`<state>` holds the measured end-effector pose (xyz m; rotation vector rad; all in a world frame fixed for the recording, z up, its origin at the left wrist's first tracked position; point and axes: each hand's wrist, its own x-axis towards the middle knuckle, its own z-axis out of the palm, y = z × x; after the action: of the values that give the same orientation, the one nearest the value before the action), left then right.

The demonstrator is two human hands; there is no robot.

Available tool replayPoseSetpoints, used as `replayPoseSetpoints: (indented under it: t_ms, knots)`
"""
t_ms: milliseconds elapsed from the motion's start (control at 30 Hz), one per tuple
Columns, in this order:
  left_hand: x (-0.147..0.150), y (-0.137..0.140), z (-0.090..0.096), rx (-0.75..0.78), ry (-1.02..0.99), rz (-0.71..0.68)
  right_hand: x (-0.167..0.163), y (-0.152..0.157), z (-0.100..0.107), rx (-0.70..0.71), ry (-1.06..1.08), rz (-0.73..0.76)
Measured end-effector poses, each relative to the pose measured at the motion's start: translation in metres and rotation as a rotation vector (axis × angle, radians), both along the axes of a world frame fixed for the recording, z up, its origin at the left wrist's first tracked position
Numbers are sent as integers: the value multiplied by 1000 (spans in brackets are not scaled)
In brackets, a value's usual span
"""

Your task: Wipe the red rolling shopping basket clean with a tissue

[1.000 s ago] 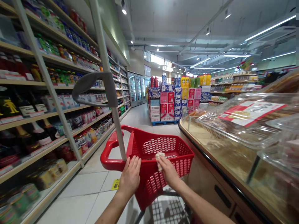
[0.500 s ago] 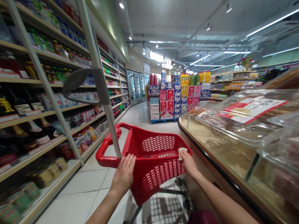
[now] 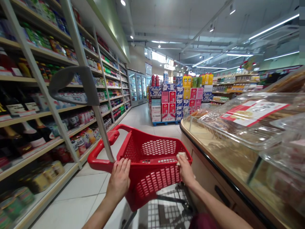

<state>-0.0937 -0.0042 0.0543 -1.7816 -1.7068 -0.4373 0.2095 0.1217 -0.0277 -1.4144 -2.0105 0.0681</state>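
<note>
A red plastic shopping cart (image 3: 152,187) with a perforated basket stands in front of me, turned sideways. My left hand (image 3: 120,178) grips its near rim by the grey pole (image 3: 104,136), fingers hooked over the edge and the thumb hidden. At the basket's right end, my right hand (image 3: 186,171) is closed around a crumpled white cloth (image 3: 181,156), which is pressed against the rim. The basket's visible interior holds no goods. A grey plastic loop handle (image 3: 87,86) sticks out from the pole above the cart.
Drink shelves (image 3: 50,114) run along the left. A glass-fronted counter (image 3: 214,152) with clear plastic food boxes (image 3: 250,114) stands close on the right, near the cart. Stacked cartons (image 3: 168,103) rest on a blue pallet (image 3: 164,123) ahead, with glass-door coolers (image 3: 137,84) farther back.
The cart, pole and both hands appear shifted left in view. My right hand has drawn the cloth slightly back along the rim, toward my left hand, which keeps its place on the cart.
</note>
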Motion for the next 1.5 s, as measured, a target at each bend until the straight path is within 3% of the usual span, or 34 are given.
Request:
replayPoseSetpoints:
  t_ms: [100,233,300,467,667,833,1033,1167,1233,1300,1400,1500]
  knots:
    - [1,-1,-1,-15,-13,-15,-7,0,-2,69,16,190]
    - [3,-4,-4,-35,-16,-39,12,9,-2,0,63,-43]
    - [8,-4,-5,-35,-37,-15,10,10,-3,-4,66,-77]
    - [15,-4,-6,-52,-52,35,-25,-1,-6,112,31,198]
    - [30,1,-8,-51,-30,38,-55,0,3,58,79,96]
    - [42,0,-8,-56,17,30,-95,-16,7,162,171,332]
    - [43,-4,-12,-152,97,-100,-67,-1,16,48,198,120]
    - [53,-4,-12,-122,55,-87,-103,-24,23,124,260,334]
    - [47,-7,-7,-84,59,-170,-116,-33,24,151,289,435]
    - [29,-14,2,5,54,-238,-110,-30,21,125,279,411]
    - [-10,-24,18,196,-20,-120,-80,-10,13,78,238,302]
    - [-37,-25,34,198,-50,-16,-64,9,10,67,226,253]
